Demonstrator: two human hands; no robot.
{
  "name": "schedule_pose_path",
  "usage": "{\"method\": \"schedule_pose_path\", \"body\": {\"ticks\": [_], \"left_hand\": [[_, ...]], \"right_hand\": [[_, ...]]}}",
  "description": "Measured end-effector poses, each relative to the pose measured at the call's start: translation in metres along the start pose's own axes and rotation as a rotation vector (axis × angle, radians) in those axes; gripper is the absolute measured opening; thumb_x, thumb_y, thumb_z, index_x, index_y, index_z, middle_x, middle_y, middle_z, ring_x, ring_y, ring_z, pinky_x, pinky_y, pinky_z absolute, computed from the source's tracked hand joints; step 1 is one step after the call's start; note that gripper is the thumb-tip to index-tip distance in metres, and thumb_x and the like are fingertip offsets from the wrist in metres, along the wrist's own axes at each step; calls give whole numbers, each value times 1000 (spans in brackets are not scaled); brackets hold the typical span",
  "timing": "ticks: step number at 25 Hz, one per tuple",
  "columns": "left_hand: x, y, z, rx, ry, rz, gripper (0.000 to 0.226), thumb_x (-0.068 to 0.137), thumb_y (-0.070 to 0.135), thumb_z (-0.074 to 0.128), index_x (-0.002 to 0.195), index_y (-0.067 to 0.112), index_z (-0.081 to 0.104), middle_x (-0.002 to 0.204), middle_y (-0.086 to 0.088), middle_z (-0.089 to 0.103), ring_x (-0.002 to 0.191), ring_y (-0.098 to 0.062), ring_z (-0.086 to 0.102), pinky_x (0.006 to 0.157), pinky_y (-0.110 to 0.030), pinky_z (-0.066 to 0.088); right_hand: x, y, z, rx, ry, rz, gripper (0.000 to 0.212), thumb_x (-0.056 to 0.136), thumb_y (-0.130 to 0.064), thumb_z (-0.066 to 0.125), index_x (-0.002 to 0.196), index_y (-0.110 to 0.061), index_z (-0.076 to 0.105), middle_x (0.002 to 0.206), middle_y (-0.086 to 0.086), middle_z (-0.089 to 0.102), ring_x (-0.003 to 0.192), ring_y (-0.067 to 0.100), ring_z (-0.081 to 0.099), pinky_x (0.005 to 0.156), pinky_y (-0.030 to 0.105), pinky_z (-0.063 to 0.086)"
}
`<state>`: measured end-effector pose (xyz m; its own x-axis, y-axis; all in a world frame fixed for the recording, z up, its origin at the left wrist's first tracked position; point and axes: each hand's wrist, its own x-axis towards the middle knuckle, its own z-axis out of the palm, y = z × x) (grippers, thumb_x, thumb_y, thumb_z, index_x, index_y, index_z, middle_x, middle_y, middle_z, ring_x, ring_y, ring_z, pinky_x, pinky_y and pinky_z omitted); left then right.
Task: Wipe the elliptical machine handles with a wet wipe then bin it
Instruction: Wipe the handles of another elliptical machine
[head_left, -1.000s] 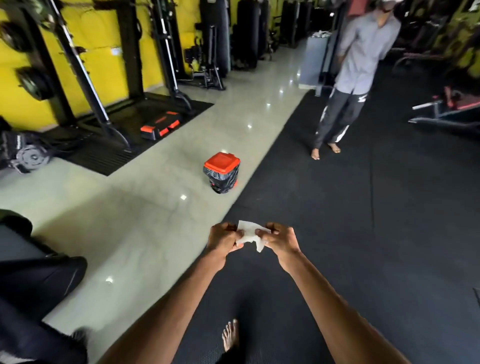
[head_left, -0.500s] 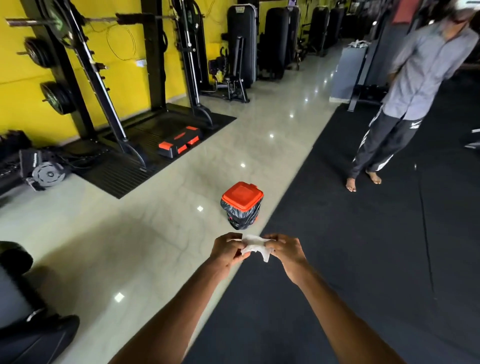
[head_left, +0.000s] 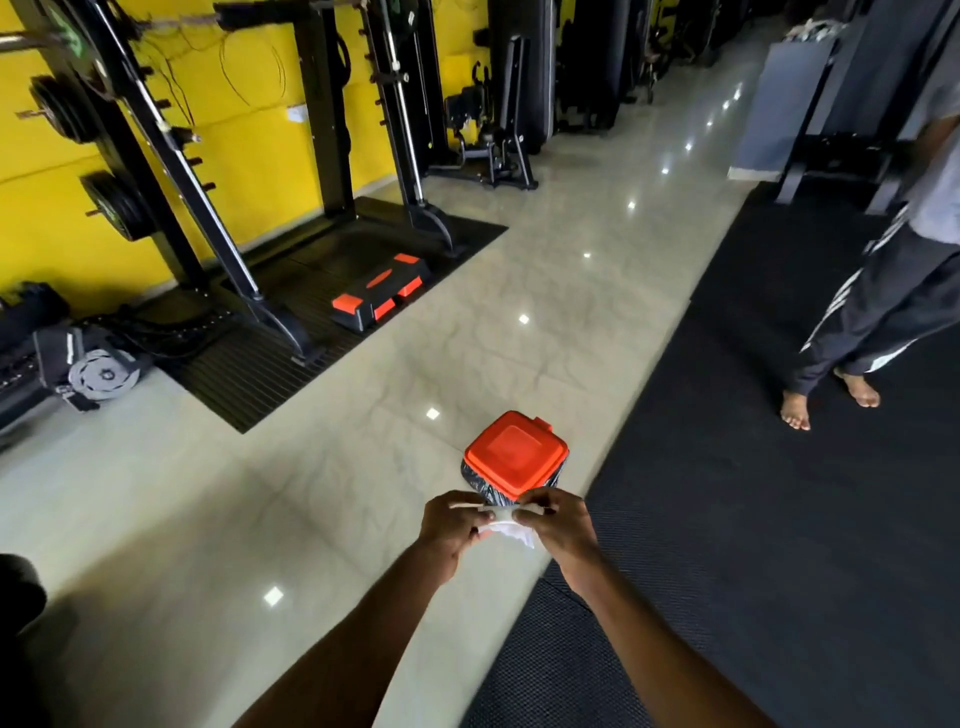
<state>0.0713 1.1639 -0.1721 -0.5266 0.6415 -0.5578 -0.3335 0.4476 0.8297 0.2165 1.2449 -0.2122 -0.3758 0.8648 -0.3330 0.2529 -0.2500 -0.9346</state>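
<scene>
A small bin with a closed orange lid and a black liner stands on the pale tile floor, just beyond my hands. My left hand and my right hand are held together in front of me, both pinching a crumpled white wet wipe between them. The wipe hangs a little below my fingers, near the bin's closest edge. The elliptical machine is not in view.
A person stands barefoot on the black rubber mat at the right, legs in dark trousers. A squat rack with weight plates and an orange-black step platform sit at the left by the yellow wall.
I have walked toward the bin; it now sits right in front of my hands. The wipe has been bunched tighter between both hands. The person has shifted to the right edge.
</scene>
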Motion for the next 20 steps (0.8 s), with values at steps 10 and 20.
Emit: {"method": "schedule_pose_path", "body": {"ticks": [10,20], "left_hand": [[350,37,-36,258,69,-50,27,73,-21,71,75,5,72,71,-15,71,59,-22,65,52,-23,56],[650,-98,-40,241,42,-291,31,75,-26,66,79,4,72,83,-18,71,83,-33,70,78,-46,64]], "right_hand": [[293,44,96,-325,238,142,10,84,-15,76,93,-18,79,92,-2,79,89,18,74,71,22,46],[529,285,177,-729,169,49,41,66,-4,90,104,-8,74,105,13,71,95,37,69,79,40,59]]}}
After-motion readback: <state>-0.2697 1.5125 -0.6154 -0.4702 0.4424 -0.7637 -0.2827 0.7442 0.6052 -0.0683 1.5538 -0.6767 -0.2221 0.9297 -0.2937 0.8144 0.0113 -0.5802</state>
